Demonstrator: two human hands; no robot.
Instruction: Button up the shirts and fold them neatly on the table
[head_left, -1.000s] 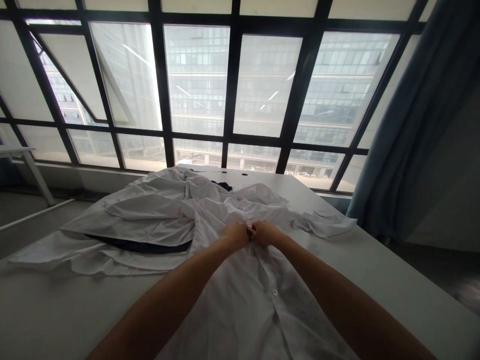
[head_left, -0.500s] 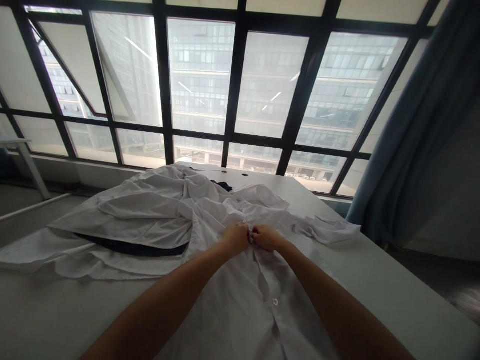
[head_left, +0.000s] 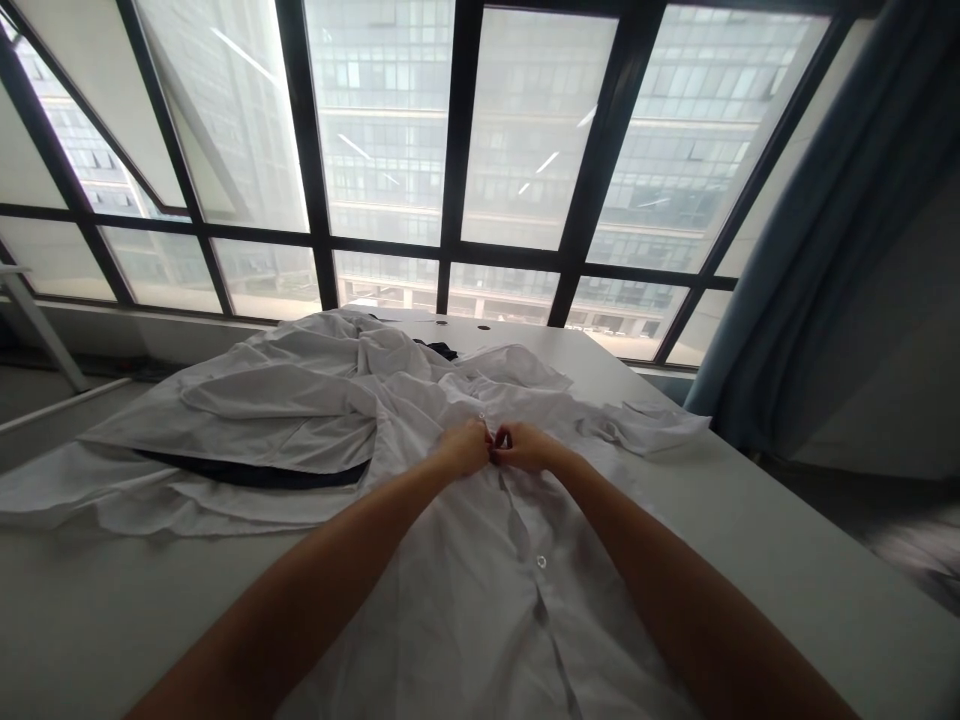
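A white button-front garment [head_left: 450, 600], a coat or shirt, lies spread toward me on the table. My left hand [head_left: 466, 447] and my right hand [head_left: 523, 446] meet at its front opening, fingertips almost touching. Both are closed in a pinch on the garment's front edge; whatever small part sits between the fingertips is hidden. Below my hands the front edges part in a narrow gap, with a pale button [head_left: 541, 562] beside it. Another small button [head_left: 481, 417] shows just above my left hand.
More white garments [head_left: 277, 390] lie heaped at the left, with a dark strip [head_left: 255, 470] between layers. A small black item [head_left: 437, 349] rests behind. The white table [head_left: 757, 540] reaches toward large windows. A blue curtain [head_left: 780, 300] hangs at the right.
The view has tilted down, so windows and table sit higher or lower accordingly. Both hands stay at the same spot on the garment; my right thumb and finger now form a rounder pinch.
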